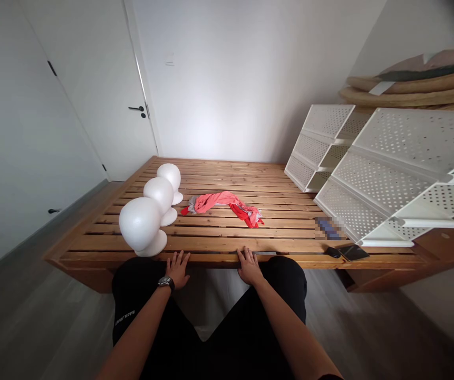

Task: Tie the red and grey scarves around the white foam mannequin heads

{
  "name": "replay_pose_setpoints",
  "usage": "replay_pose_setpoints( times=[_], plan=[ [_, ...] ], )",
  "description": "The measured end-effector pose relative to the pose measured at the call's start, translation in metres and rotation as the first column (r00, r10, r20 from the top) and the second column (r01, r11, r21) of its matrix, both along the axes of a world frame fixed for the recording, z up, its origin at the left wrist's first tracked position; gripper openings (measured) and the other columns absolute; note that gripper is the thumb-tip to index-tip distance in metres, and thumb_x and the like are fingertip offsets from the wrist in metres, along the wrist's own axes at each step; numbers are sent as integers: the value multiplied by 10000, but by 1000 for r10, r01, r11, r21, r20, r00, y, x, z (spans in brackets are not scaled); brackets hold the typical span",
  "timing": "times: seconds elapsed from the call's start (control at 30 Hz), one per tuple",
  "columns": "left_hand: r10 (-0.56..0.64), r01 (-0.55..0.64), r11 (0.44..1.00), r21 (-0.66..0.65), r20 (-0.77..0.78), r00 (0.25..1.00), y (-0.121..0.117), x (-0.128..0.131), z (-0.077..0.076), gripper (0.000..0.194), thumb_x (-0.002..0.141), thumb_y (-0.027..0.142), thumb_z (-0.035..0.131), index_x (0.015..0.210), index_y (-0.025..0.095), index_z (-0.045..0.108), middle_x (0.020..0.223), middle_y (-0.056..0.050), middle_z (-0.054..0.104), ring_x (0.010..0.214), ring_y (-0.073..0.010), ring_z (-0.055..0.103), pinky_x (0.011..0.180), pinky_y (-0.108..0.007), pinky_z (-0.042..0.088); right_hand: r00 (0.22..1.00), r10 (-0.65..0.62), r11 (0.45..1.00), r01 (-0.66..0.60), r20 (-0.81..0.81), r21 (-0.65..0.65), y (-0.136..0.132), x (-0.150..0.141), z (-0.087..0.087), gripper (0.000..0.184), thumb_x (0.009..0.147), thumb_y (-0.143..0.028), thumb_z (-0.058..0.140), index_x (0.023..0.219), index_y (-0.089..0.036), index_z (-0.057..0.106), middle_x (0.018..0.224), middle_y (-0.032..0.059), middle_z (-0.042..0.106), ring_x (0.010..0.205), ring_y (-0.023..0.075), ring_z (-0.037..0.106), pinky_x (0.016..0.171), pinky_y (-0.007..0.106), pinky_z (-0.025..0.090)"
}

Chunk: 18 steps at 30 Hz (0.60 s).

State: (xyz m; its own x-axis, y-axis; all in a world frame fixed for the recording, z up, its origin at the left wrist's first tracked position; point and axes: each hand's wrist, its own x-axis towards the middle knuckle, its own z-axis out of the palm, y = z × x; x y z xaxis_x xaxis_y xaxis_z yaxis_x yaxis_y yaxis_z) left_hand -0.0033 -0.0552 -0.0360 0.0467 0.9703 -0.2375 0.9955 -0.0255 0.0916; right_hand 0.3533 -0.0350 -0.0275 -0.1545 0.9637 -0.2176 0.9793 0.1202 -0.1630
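Observation:
My left hand [178,269] rests on the front edge of a slatted wooden platform [206,246], fingers spread and holding nothing. My right hand [249,266] lies on the same edge, also with its fingers apart. Beyond them a red and coral cloth [219,199] with grey parts is bunched in an arc across the slats. On the left, three white mannequin heads stand in a row going back: the near head [139,224], the middle head [157,193] and the far head [168,177]. The near one is closest to my left hand.
White perforated storage racks [369,174] stand on the right. In front of them lie a black mouse-like object [332,252], a dark flat object [354,253] and a blurred-out item [329,228]. Rolled tan bedding [408,92] sits behind. A door [104,95] is at the back left.

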Motion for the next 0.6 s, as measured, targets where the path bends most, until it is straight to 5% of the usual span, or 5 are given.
replay_pose_setpoints(
  times=[0.6],
  plan=[
    [13,-13,1000,-8,13,1000,-1,2,5,980,806,383,640,1665,304,175,1754,-44,21,1619,-342,-41,1286,-589,9,1000,-17,999,17,-8,-37,2,0,1,929,870,-324,591,1670,-240,125,1744,115,-32,1611,296,-17,1260,463,13]
  ],
)
